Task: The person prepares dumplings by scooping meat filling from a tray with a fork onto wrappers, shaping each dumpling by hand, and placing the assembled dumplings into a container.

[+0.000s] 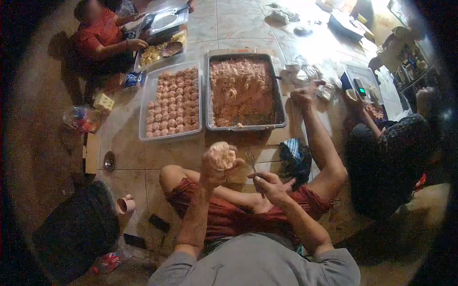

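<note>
Meat lump, pale pink, minced and knobbly (221,156), sits in the left hand (210,169), held up on the near side of the two containers. That hand is cupped and partly closed around it, thumb and fingers at its sides. The lump looks soft, moist and sticky, likely light enough for one palm; a hard squeeze would probably flatten it or push it out between the fingers. It is best borne from beneath, with loose support round the sides.

The right hand (270,186) is closed around the handle of a slim metal fork (251,158), tines pointing away and apart from the lump. The fork should be stiff and light, but greasy fingers could slip, so the middle of the handle seems the surest hold.

Beyond lies a deep, dark rectangular tray (245,128) of loose pink mince (238,76). Just left of it, a translucent plastic container (171,137) holds rows of round pink meatballs (174,102), which look easily dented. Both rest on the pale tiled floor (121,152).
</note>
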A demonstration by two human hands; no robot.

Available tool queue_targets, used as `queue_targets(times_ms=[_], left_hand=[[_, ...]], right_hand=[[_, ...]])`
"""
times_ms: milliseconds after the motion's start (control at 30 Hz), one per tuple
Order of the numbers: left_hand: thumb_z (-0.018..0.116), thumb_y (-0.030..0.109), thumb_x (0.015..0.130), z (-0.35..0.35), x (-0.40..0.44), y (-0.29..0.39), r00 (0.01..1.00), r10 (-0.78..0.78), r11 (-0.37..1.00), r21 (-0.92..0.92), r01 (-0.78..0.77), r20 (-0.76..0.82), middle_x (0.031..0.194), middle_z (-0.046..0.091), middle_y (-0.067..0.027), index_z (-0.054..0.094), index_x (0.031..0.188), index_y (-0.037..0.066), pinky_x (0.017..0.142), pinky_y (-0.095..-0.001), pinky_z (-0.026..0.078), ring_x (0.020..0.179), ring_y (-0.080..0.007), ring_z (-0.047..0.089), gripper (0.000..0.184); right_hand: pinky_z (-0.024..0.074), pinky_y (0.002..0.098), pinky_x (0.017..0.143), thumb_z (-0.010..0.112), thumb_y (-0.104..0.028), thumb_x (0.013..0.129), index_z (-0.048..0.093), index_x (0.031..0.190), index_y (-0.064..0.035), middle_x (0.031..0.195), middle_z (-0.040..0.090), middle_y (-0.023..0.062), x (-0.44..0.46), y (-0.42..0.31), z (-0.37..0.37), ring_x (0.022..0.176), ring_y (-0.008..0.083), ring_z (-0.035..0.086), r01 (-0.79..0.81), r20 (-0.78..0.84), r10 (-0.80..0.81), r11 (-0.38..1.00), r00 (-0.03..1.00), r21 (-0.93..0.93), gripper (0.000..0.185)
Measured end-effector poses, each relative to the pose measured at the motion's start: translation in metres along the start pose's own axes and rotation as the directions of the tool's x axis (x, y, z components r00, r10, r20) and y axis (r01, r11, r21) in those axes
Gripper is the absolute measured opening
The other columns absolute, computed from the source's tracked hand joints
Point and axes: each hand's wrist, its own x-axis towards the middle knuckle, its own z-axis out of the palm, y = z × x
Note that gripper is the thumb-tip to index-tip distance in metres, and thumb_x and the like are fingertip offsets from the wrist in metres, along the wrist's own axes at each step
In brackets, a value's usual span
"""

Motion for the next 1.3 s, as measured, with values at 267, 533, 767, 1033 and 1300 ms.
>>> queue_targets(times_ms=[267,533,767,1033,1300], left_hand=[[0.083,0.018,0.084,-0.011,0.015,0.029,0.924,0.382,0.922,-0.054,-0.383,-0.026,0.096,0.063,-0.0038,0.052,0.106,0.004,0.074,-0.0324,0.059,0.08,-0.0134,0.066,0.04],[0.086,0.02,0.08,0.009,-0.016,-0.003,0.973,-0.213,0.817,-0.53,0.229,0.091,0.104,0.062,-0.0105,0.052,0.117,0.003,0.077,-0.035,0.057,0.089,-0.0207,0.064,0.053],[0.091,0.027,0.075,-0.012,0.0,-0.037,0.949,0.292,0.955,-0.021,-0.296,-0.118,0.097,0.061,-0.0076,0.054,0.111,0.005,0.074,-0.0334,0.052,0.084,-0.0169,0.059,0.056],[0.085,0.046,0.077,0.007,0.009,0.005,0.973,-0.174,0.797,-0.559,0.228,0.15,0.088,0.057,-0.0014,0.056,0.098,0.004,0.076,-0.0295,0.052,0.079,-0.0128,0.055,0.055],[0.094,0.032,0.069,-0.028,0.016,0.046,0.903,-0.168,0.468,-0.774,0.426,0.395,0.085,0.062,-0.0083,0.054,0.109,-0.006,0.081,-0.0336,0.059,0.089,-0.0159,0.066,0.068]], right_hand=[[0.0401,0.0222,0.051,0.056,-0.019,0.104,0.063,0.124,0.0034,0.076,0.051,-0.0026,0.0,0.003,0.014,0.063,0.0065,0.048,-0.088,-0.004,0.088,0.996,0.996,-0.022,0.031],[0.0468,0.0307,0.067,0.059,-0.01,0.1,0.066,0.12,-0.0002,0.089,0.062,0.0031,0.022,0.008,0.028,0.078,0.0151,0.056,0.363,0.058,-0.385,0.797,0.921,-0.482,0.023],[0.0413,0.0257,0.062,0.058,-0.011,0.101,0.069,0.116,-0.001,0.082,0.057,-0.0016,0.007,-0.009,0.007,0.07,0.0094,0.049,0.164,-0.143,-0.245,0.89,0.959,-0.426,0.021],[0.0409,0.0211,0.064,0.057,-0.01,0.101,0.068,0.117,0.0003,0.08,0.053,-0.0038,0.002,-0.009,0.03,0.072,0.0066,0.049,0.113,-0.029,-0.117,0.986,0.993,-0.12,0.021],[0.0485,0.0293,0.072,0.065,-0.001,0.093,0.071,0.118,-0.004,0.088,0.064,0.006,-0.007,-0.045,0.016,0.08,0.0151,0.059,0.294,-0.143,-0.472,0.73,0.87,-0.617,0.025]])
